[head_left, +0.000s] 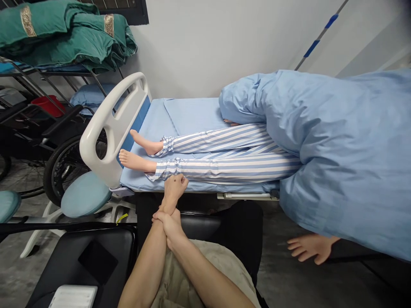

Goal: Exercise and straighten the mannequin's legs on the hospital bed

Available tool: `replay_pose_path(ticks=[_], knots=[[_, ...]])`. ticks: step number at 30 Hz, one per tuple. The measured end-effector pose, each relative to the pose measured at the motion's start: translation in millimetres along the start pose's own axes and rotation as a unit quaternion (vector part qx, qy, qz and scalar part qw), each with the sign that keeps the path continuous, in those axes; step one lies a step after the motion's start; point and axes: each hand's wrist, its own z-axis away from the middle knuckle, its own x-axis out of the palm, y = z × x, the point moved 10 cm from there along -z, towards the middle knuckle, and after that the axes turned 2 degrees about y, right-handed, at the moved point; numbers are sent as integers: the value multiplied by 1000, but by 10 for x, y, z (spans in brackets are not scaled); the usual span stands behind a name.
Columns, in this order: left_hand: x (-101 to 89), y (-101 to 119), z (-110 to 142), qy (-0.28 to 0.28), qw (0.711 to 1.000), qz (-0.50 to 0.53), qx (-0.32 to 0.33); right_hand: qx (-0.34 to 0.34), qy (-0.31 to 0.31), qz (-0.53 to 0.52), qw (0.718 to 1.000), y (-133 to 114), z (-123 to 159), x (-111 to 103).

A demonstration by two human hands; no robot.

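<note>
A mannequin (218, 156) lies on a hospital bed (192, 113), feet by the footboard (105, 124), wheelchair (48, 179) to its left.

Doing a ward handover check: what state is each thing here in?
left hand: closed in a loose fist over the sheet's edge
right hand: clasped around the left wrist
manikin's feet: bare, uncovered
striped pyjama trousers: on the manikin, cuffs gathered
blue quilt: draped over the upper body, hanging off the bedside
manikin's hand: dangling below the quilt
white footboard: upright, fitted
green quilts: heaped on a rack

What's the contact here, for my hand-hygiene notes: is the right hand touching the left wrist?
Touching: the head view shows the right hand wrapped around the left wrist.
</note>
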Motion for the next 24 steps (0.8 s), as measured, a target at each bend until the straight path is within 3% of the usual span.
replay_pose_path(ticks=[8,14,18,24], knots=[[47,-3,30,-10,999,32,0,-29,-15,-10,999,12,11,-18],[18,-112,-1,-24,997,19,-65,-126,-20,-24,992,-181,19,-15],[-8,-206,-13,-21,995,9,-99,-116,-36,-22,992,-190,60,39],[36,-186,25,-27,997,3,-65,-67,-51,-22,996,-88,56,63]])
